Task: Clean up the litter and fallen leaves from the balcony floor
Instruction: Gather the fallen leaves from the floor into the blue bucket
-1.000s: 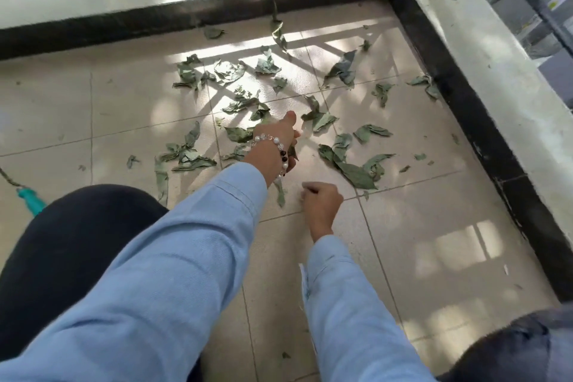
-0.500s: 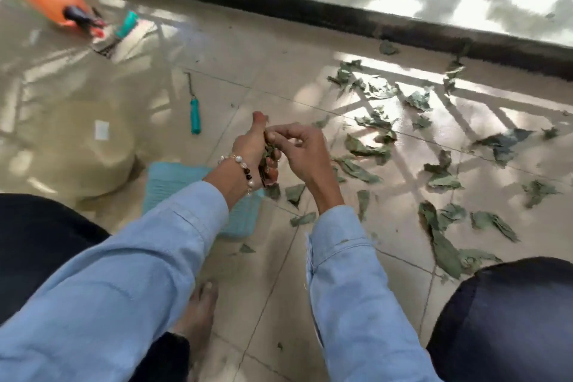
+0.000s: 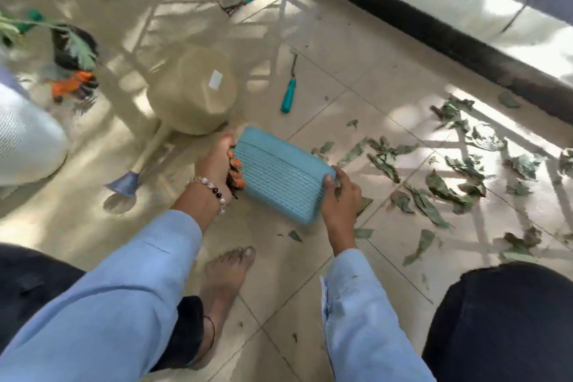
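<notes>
Both my hands have left the leaves [image 3: 440, 186] and now clamp the blue basket [image 3: 280, 183], left hand [image 3: 218, 164] and right hand [image 3: 339, 195] curled on opposite ends.

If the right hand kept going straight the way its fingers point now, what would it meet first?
The right hand already grips the near end of the blue basket, fingers pointing up and left across it. Continuing that way it would push into the basket itself; beyond that lies the beige pot, though depth is unclear.

No readable text anywhere; the white label [image 3: 215, 83] on the beige pot [image 3: 192, 93] looks blank.
</notes>
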The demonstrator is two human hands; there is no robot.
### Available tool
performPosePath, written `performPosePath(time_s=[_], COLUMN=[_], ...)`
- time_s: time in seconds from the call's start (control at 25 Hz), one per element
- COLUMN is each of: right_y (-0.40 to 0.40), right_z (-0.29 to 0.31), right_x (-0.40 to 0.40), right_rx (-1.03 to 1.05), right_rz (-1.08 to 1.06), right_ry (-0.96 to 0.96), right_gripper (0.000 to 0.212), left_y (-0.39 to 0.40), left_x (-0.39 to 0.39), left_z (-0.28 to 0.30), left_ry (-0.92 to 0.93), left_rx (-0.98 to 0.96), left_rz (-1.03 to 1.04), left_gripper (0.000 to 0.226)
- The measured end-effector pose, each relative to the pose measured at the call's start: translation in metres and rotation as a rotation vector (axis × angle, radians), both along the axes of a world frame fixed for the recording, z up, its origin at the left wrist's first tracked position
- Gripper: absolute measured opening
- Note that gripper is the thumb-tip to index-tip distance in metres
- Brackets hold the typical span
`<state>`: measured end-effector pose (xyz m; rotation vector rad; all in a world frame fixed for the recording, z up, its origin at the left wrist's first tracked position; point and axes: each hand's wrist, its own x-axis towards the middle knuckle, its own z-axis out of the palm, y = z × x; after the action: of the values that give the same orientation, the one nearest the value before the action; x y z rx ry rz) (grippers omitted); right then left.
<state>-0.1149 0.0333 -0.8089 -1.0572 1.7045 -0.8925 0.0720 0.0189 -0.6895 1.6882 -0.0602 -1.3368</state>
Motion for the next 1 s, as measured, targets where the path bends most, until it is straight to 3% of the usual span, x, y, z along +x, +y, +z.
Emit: performPosePath(time_s=[0.12, 0.28, 0.36, 0.44, 0.52, 0.64, 0.72, 0.84, 1.0], right_y=[0.013, 0.05, 0.055, 0.043, 0.037, 0.051, 0.062, 0.051, -0.011], right_z=[0.0, 0.01, -0.004, -0.022, -0.042, -0.064, -0.079, -0.087, -0.067], right_x=[0.021, 0.068, 0.071, 0.054, 0.029, 0.019, 0.026, 0.033, 0.042], right_rx=[-0.013, -0.081, -0.153, -0.044, 0.154, 0.151, 0.017, 0.009, 0.089], right_rz=[0.139, 0.557, 0.587, 0.351, 0.314, 0.724, 0.862, 0.771, 0.449], right_ry=[-0.07, -0.092, -0.081, 0.054, 0.324, 0.523, 0.661, 0.625, 0.277], right_gripper=[0.052, 0.042, 0.046, 0.039, 0.036, 0.045, 0.031, 0.02, 0.011], left_y=[0.005, 0.007, 0.008, 0.013, 0.02, 0.026, 0.026, 0.024, 0.03], left_x=[0.009, 0.007, 0.008, 0.011, 0.013, 0.019, 0.025, 0.031, 0.034], left_z=[0.009, 0.016, 0.011, 0.0, -0.014, -0.03, -0.037, -0.043, -0.04], left_ry=[-0.075, -0.097, -0.137, -0.179, -0.232, -0.334, -0.378, -0.571, -1.013], left_rx=[-0.037, -0.023, 0.005, 0.052, 0.104, 0.148, 0.14, 0.156, 0.29], left_rz=[-0.034, -0.064, -0.086, -0.096, -0.095, -0.073, -0.073, -0.197, -0.44], left_gripper=[0.046, 0.045, 0.045, 0.045, 0.044, 0.043, 0.044, 0.047, 0.047])
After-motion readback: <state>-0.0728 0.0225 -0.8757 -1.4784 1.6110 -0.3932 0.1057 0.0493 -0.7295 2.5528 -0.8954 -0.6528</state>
